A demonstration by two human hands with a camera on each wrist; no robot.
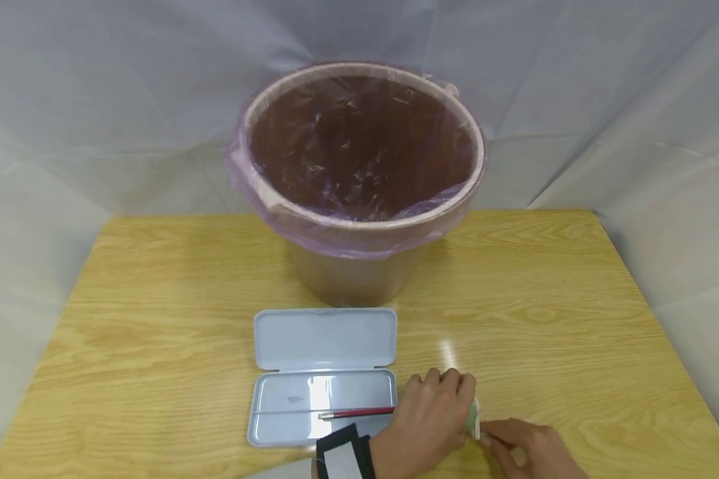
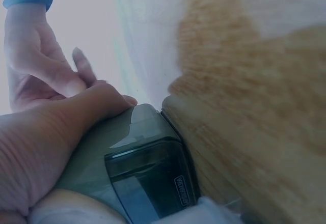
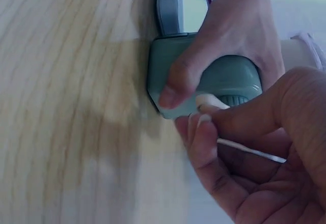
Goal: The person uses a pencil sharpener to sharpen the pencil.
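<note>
My left hand [image 1: 431,412] holds down a green desktop pencil sharpener [image 3: 175,63], thumb and fingers wrapped over its body. Most of the sharpener is covered by that hand in the head view; its dark see-through drawer [image 2: 153,178] shows in the left wrist view. My right hand [image 1: 530,446] is at the sharpener's right end, thumb and fingertips pinching what looks like its crank, with a thin metal rod [image 3: 252,151] visible below the thumb. A red-and-black pencil [image 1: 359,413] lies in an open pale-blue pencil case [image 1: 275,392], its right end hidden behind my left hand.
Behind the case stands a large brown bin [image 1: 359,273] lined with a thin purple plastic bag [image 1: 248,166]. Everything rests on a wood-grain table [image 1: 156,299]. White sheeting [image 1: 156,100] hangs around its back and sides.
</note>
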